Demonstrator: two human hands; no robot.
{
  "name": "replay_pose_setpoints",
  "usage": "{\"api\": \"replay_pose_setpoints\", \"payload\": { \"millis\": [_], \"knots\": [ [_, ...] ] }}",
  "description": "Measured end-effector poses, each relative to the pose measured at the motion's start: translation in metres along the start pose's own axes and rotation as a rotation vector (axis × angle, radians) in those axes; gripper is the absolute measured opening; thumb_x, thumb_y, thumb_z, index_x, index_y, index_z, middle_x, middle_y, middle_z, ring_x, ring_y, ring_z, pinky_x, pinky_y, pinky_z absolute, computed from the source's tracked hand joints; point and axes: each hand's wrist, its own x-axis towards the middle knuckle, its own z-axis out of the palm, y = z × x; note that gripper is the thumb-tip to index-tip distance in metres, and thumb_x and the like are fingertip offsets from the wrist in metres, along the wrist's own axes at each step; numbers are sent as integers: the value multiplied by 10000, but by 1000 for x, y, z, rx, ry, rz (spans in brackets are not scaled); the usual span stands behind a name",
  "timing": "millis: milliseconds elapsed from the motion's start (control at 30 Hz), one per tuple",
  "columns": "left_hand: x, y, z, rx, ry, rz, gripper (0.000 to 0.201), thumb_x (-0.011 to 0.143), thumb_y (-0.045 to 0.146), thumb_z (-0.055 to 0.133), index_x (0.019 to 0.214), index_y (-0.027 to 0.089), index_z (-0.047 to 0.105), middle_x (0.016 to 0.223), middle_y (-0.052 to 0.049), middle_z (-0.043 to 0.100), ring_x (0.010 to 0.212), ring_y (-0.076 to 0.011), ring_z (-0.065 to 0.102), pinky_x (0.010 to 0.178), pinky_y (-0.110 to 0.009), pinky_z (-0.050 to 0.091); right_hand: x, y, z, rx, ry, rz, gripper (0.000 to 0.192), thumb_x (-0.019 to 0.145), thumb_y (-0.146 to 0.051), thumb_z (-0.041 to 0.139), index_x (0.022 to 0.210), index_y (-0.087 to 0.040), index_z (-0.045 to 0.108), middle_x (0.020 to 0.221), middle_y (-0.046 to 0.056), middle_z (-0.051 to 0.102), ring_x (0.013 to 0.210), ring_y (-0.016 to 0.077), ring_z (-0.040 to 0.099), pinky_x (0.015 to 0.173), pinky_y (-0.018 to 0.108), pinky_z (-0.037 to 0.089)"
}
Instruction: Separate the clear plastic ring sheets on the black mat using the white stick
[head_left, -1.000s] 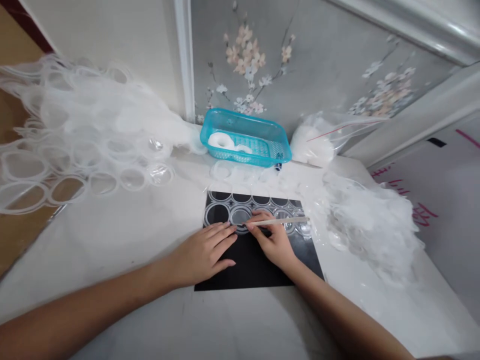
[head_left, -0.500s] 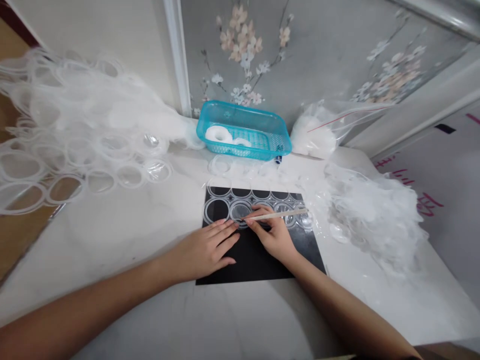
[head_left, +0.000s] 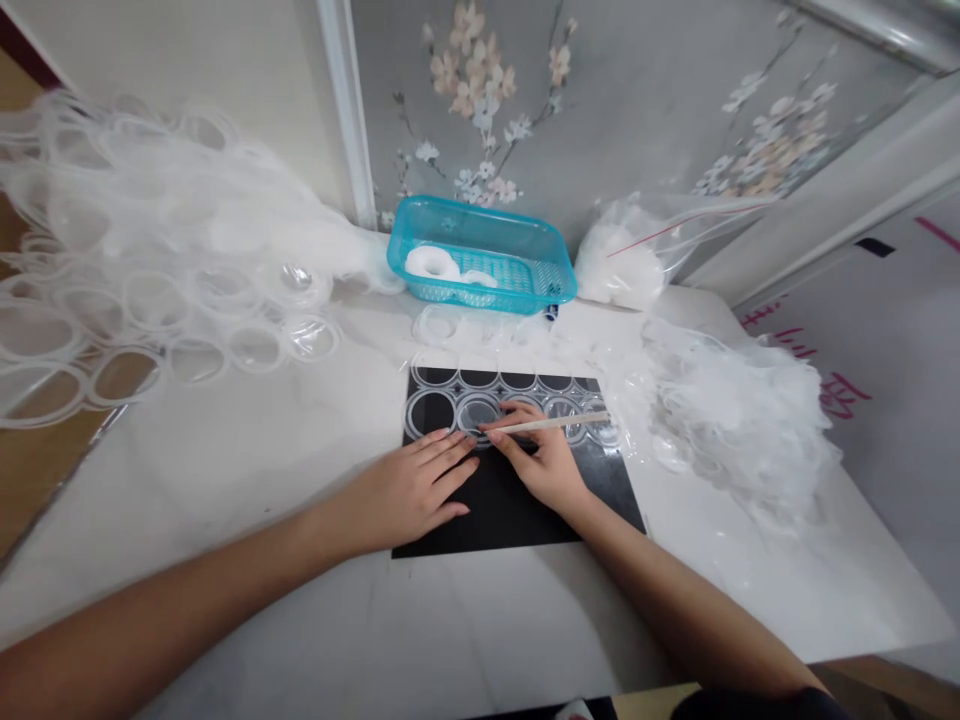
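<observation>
A clear plastic sheet of joined rings [head_left: 431, 414] lies over the upper part of a black mat [head_left: 517, 510]. My left hand [head_left: 424, 485] rests flat with its fingers spread, the fingertips on the lower edge of the ring sheet. Between thumb and fingers, my right hand [head_left: 541, 455] pinches a slim pale stick-like tool [head_left: 574, 422]. Its tip points left and meets the lower rim of the second ring from the left, close to my left fingertips. Whether the tool is a blade or tweezers cannot be made out. My right fingers cover part of the middle rings.
A blue plastic basket [head_left: 480, 255] with white ring-shaped pieces stands behind the mat. Clear ring sheets form a big heap [head_left: 172, 240] at left. On the right lie a pile of clear plastic scraps [head_left: 742, 430] and a zip bag [head_left: 630, 255] of white material.
The whole view has shifted slightly, with things appearing a little higher and further left. The tool's tip stays at the same ring, and both hands keep nearly the same pose.
</observation>
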Motion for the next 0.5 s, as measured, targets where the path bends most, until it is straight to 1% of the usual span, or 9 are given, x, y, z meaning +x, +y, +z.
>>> {"api": "replay_pose_setpoints", "payload": {
  "millis": [133, 167, 233, 300, 333, 367, 400, 467, 500],
  "knots": [
    [1, 0, -1, -15, 3, -1, 501, 992, 417, 376, 1313, 59, 514, 1363, -189, 530, 1267, -294, 502, 1090, -464, 356, -8, -2, 4, -87, 7, -50, 144, 901, -261, 571, 930, -262, 712, 943, 35, 741, 1190, 270, 551, 1006, 467, 439],
    [1, 0, -2, -24, 1, -9, 495, 991, 416, 380, 1310, 64, 517, 1357, -183, 537, 1265, -293, 504, 1097, -473, 342, -11, -2, 6, -149, -2, -96, 149, 902, -238, 561, 932, -266, 705, 972, 33, 740, 1217, 272, 532, 1029, 485, 413],
    [3, 0, -5, -49, -9, -29, 476, 987, 406, 390, 1304, 77, 523, 1334, -170, 563, 1262, -288, 507, 1120, -499, 295, -14, -4, 8, -315, -59, -220, 179, 898, -190, 545, 953, -281, 689, 1063, 28, 726, 1274, 284, 484, 1092, 530, 317],
    [4, 0, -8, -86, -26, -47, 460, 979, 392, 409, 1306, 88, 521, 1319, -155, 580, 1263, -279, 506, 1142, -519, 240, -5, -4, 3, -470, -115, -328, 224, 885, -152, 535, 997, -289, 671, 1098, 29, 715, 1287, 299, 468, 1124, 560, 227],
    [5, 1, -9, -104, -31, -56, 454, 975, 386, 420, 1308, 94, 519, 1324, -144, 579, 1266, -272, 503, 1152, -519, 218, 4, -4, -4, -522, -95, -353, 237, 879, -143, 531, 1013, -287, 663, 1084, 34, 718, 1274, 307, 479, 1122, 570, 208],
    [4, 1, -10, -119, -30, -64, 450, 971, 384, 430, 1308, 99, 520, 1334, -134, 574, 1269, -264, 501, 1159, -513, 204, 15, -3, -13, -553, -19, -348, 238, 877, -140, 519, 1015, -274, 658, 1044, 43, 723, 1240, 310, 506, 1111, 575, 218],
    [4, 1, -11, -128, -28, -73, 447, 968, 385, 439, 1306, 105, 522, 1346, -125, 565, 1272, -257, 499, 1166, -504, 194, 27, -2, -24, -561, 102, -324, 231, 878, -146, 507, 1009, -263, 657, 1003, 49, 724, 1205, 316, 528, 1089, 585, 238],
    [3, 2, -14, -132, -14, -92, 433, 965, 385, 449, 1292, 115, 535, 1353, -112, 562, 1269, -244, 501, 1173, -487, 187, 46, 1, -47, -509, 540, -195, 227, 921, -197, 436, 948, -217, 660, 972, 79, 703, 1076, 302, 590, 1015, 570, 337],
    [3, 2, -16, -130, -6, -92, 421, 963, 382, 454, 1275, 116, 550, 1337, -110, 576, 1256, -241, 513, 1173, -487, 189, 50, 2, -56, -456, 621, -159, 241, 937, -232, 418, 956, -201, 657, 978, 88, 694, 1035, 291, 604, 970, 538, 394]
  ]
}}
